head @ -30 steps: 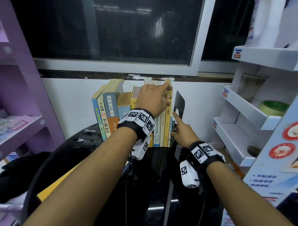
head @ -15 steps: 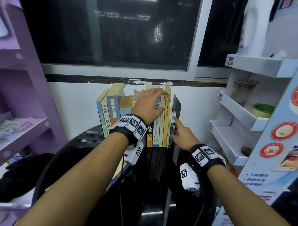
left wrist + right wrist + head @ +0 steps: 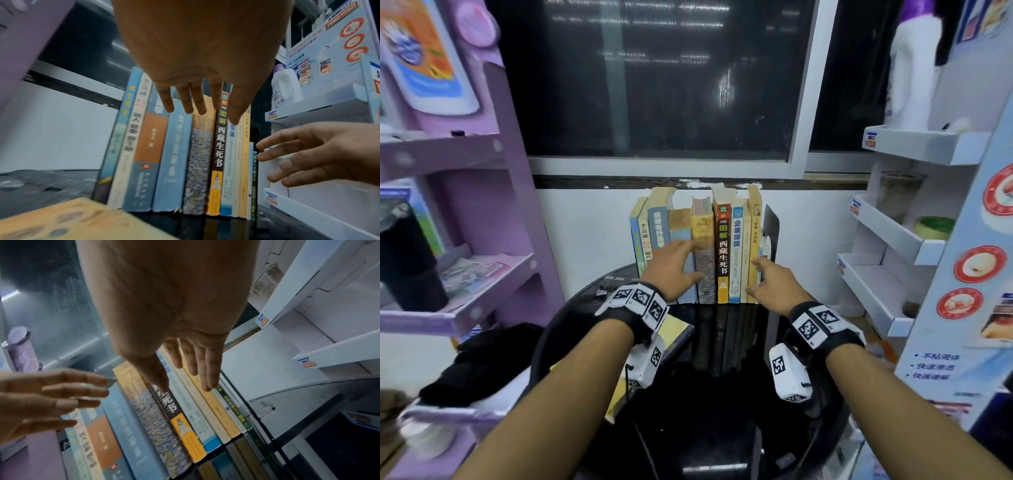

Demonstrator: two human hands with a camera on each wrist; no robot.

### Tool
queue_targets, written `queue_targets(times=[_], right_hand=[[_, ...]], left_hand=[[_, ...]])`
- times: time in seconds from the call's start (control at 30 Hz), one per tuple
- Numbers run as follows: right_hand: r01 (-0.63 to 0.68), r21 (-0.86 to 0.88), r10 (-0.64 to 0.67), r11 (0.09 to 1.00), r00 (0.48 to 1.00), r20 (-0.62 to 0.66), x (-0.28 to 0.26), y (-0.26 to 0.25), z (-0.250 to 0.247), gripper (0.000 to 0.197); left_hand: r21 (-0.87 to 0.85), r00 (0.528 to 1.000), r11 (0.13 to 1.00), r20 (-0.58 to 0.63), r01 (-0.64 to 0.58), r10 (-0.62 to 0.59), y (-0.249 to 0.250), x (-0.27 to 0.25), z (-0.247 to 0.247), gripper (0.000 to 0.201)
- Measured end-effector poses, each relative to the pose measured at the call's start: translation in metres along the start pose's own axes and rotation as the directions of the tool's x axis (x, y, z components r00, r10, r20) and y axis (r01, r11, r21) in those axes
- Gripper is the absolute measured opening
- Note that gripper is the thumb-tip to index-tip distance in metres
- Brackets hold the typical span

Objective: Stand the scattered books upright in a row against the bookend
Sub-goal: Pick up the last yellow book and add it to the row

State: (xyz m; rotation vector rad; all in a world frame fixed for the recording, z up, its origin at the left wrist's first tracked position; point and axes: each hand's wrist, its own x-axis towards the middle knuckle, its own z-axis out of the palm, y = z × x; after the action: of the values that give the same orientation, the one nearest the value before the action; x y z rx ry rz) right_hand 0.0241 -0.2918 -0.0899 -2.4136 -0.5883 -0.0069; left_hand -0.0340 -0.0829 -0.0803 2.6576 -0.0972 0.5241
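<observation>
Several books [image 3: 702,246] stand upright in a row at the back of the black round table [image 3: 722,411]. The row's right end is against a black bookend [image 3: 771,224]. My left hand [image 3: 678,263] is open, its straight fingers [image 3: 191,104] at the blue and speckled spines; I cannot tell whether they touch. My right hand [image 3: 767,277] is also open, its fingers [image 3: 191,369] spread over the thin spines at the row's right end. A yellow book [image 3: 674,339] lies flat on the table under my left wrist and shows at the lower left of the left wrist view [image 3: 72,219].
A purple shelf unit [image 3: 465,291] stands close on the left with a black tumbler [image 3: 407,260] on it. A white display rack [image 3: 887,240] stands close on the right. A wall and a dark window are right behind the books. Dark cloth [image 3: 482,359] lies beside the table's left edge.
My left hand has come down from the top of the books to the middle of their spines. My right hand has drawn back a little from the bookend. The books stand straighter.
</observation>
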Motion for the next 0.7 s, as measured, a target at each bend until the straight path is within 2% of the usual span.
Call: queue_targets(times=[0.17,0.37,0.57,0.7], right_hand=[[-0.014,-0.112,0.031,0.994,0.987,0.159,-0.005,-0.028,0.023,0.066],[-0.011,-0.166,0.075,0.986,0.918,0.390,-0.002,-0.054,0.066,0.078],[-0.057,-0.238,0.166,0.970,0.866,0.472,0.003,-0.070,0.096,0.088],[-0.054,-0.305,0.194,0.951,0.871,0.452,0.004,-0.078,0.107,0.081]], left_hand=[[0.012,0.967,0.983,0.180,0.183,-0.182,-0.030,-0.028,-0.003,0.059],[0.040,0.881,0.928,0.300,0.371,-0.365,-0.061,-0.052,-0.009,0.064],[0.122,0.747,0.842,0.406,0.526,-0.526,-0.095,-0.070,-0.009,0.076],[0.100,0.665,0.787,0.476,0.609,-0.576,-0.108,-0.075,-0.008,0.076]])
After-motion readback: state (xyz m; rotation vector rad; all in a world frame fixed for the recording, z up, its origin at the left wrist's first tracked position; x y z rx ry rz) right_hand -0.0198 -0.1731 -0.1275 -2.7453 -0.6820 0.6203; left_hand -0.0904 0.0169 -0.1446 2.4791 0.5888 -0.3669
